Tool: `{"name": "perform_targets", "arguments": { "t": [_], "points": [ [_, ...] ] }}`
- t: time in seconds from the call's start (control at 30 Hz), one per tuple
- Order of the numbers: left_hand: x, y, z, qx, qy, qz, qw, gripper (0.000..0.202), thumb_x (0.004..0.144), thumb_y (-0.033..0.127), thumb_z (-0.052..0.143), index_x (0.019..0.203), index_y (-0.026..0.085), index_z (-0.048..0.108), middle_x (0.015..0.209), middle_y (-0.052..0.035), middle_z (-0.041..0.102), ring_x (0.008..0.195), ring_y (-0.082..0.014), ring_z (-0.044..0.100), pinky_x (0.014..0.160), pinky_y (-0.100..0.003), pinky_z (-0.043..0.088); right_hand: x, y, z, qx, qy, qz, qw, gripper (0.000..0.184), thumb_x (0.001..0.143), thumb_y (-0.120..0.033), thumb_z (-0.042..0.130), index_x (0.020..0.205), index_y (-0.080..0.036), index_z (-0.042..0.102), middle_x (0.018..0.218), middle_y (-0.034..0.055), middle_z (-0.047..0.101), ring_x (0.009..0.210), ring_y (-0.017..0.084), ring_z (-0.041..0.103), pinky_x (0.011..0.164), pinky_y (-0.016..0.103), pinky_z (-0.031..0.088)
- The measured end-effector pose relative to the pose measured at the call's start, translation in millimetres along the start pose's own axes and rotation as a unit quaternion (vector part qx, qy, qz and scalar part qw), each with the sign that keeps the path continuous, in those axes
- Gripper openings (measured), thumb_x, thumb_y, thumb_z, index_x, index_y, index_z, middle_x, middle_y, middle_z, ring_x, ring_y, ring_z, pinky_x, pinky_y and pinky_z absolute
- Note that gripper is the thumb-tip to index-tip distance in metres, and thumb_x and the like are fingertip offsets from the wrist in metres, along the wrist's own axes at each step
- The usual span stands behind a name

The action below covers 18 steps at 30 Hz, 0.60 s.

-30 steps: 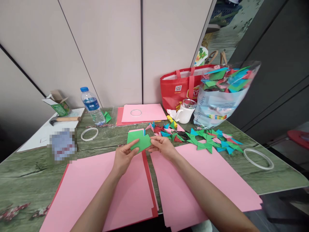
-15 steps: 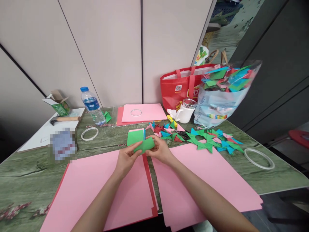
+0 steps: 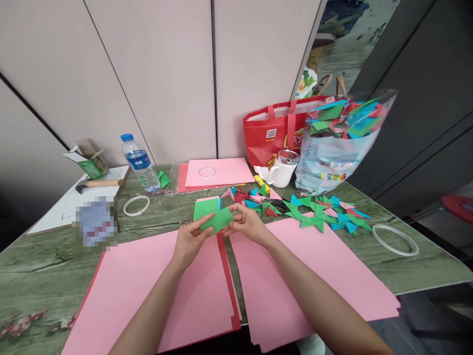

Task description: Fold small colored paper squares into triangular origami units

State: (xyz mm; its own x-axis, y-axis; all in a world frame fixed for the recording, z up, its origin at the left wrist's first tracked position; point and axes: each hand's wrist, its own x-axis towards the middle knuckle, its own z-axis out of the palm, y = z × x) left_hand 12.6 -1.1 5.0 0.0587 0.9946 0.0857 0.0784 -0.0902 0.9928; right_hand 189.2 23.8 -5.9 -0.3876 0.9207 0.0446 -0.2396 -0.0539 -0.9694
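My left hand (image 3: 189,240) and my right hand (image 3: 248,223) both pinch a small green paper piece (image 3: 220,219) just above the table's middle. The piece is folded and held between the fingertips of both hands. Right behind it lies a small stack of cut paper squares with a green one (image 3: 204,207) on top. Under my forearms lie large pink sheets (image 3: 185,291), one pile to the left and another pink pile (image 3: 325,276) to the right.
Folded coloured paper triangles (image 3: 318,214) lie scattered to the right. A white mug (image 3: 283,170), a red bag (image 3: 271,133) and a clear bag of folded pieces (image 3: 340,143) stand behind. A water bottle (image 3: 137,162), tape rings (image 3: 136,205) (image 3: 395,239) and a green box (image 3: 88,162) are around.
Both hands kept hold of the green piece, folding it narrower half a second ago and opening it a little now. The camera shifted slightly.
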Motion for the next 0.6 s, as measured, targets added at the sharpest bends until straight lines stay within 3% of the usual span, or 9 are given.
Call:
{"name": "perform_targets", "arguments": {
  "t": [0.2, 0.3, 0.4, 0.5, 0.6],
  "points": [
    [1.8, -1.7, -4.7, 0.053, 0.078, 0.029, 0.995, 0.051, 0.064, 0.03, 0.068, 0.112, 0.016, 0.059, 0.045, 0.0071, 0.049, 0.04, -0.007, 0.039, 0.041, -0.019, 0.036, 3.4, 2.8, -3.8, 0.019, 0.097, -0.009, 0.995, 0.022, 0.07, -0.024, 0.057, 0.088, -0.018, 0.046, 0.068, 0.0, 0.066, 0.063, 0.015, 0.066, 0.064, 0.033, 0.054],
    [1.1, -2.7, -3.4, 0.101, 0.099, 0.059, 0.988, 0.056, 0.067, 0.029, 0.066, 0.12, 0.019, 0.052, 0.063, 0.003, 0.063, 0.045, -0.0085, 0.047, 0.043, -0.019, 0.04, 2.1, 8.0, 3.0, 0.028, 0.078, 0.025, 0.996, 0.027, 0.075, -0.036, 0.057, 0.092, -0.018, 0.045, 0.068, 0.0026, 0.066, 0.06, 0.016, 0.066, 0.062, 0.035, 0.054],
    [-1.2, -6.6, 1.8, 0.115, 0.046, 0.078, 0.989, 0.051, 0.069, 0.028, 0.063, 0.119, 0.023, 0.053, 0.101, -0.0044, 0.067, 0.077, -0.0173, 0.062, 0.063, -0.025, 0.049, -0.5, 15.8, 13.7, 0.05, 0.057, 0.05, 0.996, 0.039, 0.073, -0.042, 0.06, 0.099, -0.018, 0.044, 0.072, 0.0039, 0.065, 0.064, 0.016, 0.065, 0.063, 0.036, 0.054],
    [-4.6, -10.5, 7.6, 0.078, -0.058, 0.073, 0.993, 0.052, 0.069, 0.027, 0.064, 0.119, 0.023, 0.051, 0.119, -0.0052, 0.058, 0.105, -0.0217, 0.055, 0.087, -0.033, 0.045, -2.4, 22.7, 19.8, 0.072, 0.066, 0.052, 0.994, 0.042, 0.072, -0.043, 0.061, 0.102, -0.019, 0.046, 0.08, 0.0042, 0.063, 0.073, 0.016, 0.064, 0.065, 0.033, 0.054],
    [-7.0, -10.6, 10.4, 0.031, -0.127, 0.049, 0.99, 0.063, 0.065, 0.027, 0.067, 0.124, 0.023, 0.046, 0.128, -0.0052, 0.05, 0.115, -0.023, 0.048, 0.096, -0.039, 0.039, -3.2, 25.1, 19.5, 0.081, 0.059, 0.044, 0.994, 0.041, 0.071, -0.04, 0.062, 0.104, -0.02, 0.047, 0.083, 0.0038, 0.062, 0.076, 0.016, 0.063, 0.064, 0.029, 0.054]
  ]
}}
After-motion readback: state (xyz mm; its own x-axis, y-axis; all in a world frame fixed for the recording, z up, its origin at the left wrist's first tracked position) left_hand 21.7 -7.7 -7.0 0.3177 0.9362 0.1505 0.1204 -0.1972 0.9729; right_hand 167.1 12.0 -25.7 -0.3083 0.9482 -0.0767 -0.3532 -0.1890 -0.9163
